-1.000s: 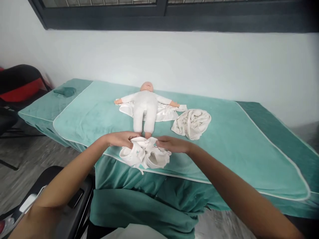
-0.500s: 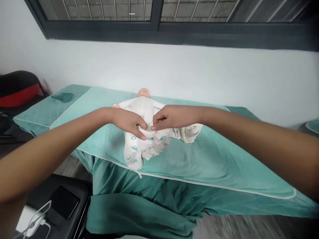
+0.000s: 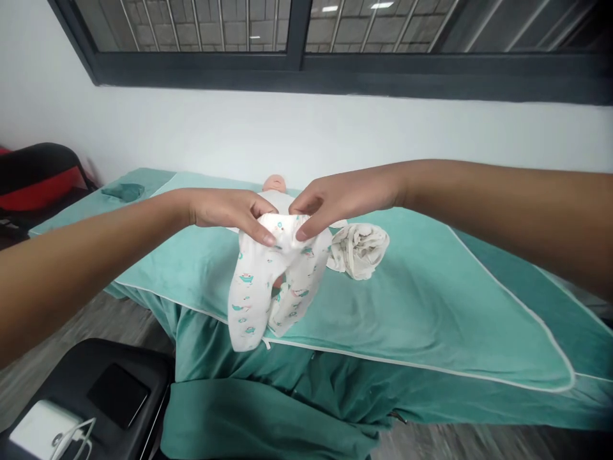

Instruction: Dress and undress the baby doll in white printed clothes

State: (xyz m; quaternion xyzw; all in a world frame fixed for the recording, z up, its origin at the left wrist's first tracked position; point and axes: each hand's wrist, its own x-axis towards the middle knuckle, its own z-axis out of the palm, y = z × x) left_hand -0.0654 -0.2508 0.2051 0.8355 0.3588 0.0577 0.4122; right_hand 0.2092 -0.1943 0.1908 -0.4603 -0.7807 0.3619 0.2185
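Between my hands hangs a pair of white baby pants (image 3: 253, 291) printed with small green and pink pictures. My left hand (image 3: 239, 214) pinches the waistband at its left side, thumb in front. On the right side of the waistband, my right hand (image 3: 320, 204) grips the cloth the same way. Behind the pants a baby doll (image 3: 274, 183) lies on its back, its head toward the wall and a white top on its body. The pants and my hands hide most of the doll's lower body. A crumpled off-white cloth (image 3: 361, 249) lies just right of the pants.
A green padded bed (image 3: 407, 319) with a white-piped cover stands along the wall under a barred window (image 3: 201, 25). At the lower left, a black seat (image 3: 71, 358) holds a dark phone (image 3: 119, 395) and a white device with a cable (image 3: 48, 431). A black-and-red chair (image 3: 43, 182) stands farther left.
Both hands have lifted the pants' waistband, and the pants now hang with two legs visible. The right hand has shifted up. The crumpled cloth is more exposed, and the view has moved slightly.
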